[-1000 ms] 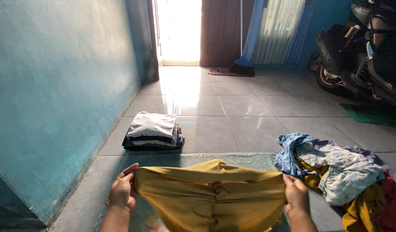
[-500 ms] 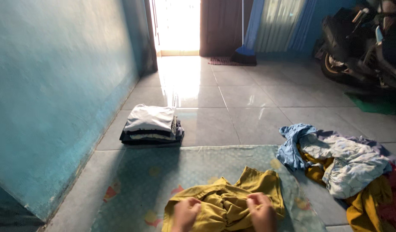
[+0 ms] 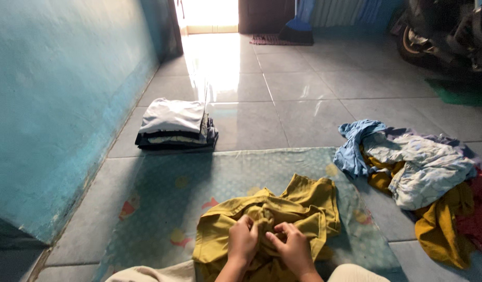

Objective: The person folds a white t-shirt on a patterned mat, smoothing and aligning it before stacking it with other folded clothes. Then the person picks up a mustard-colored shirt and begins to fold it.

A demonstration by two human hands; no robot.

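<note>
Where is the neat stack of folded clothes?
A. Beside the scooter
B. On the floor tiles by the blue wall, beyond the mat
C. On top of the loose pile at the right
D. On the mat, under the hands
B: the folded stack sits on the tiles next to the blue wall, just past the far edge of the mat, apart from the loose pile.

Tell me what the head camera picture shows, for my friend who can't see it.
Left hand and right hand bunch up a mustard-yellow garment on a patterned mat. Folded clothes sit ahead left, an unfolded pile right.
</note>
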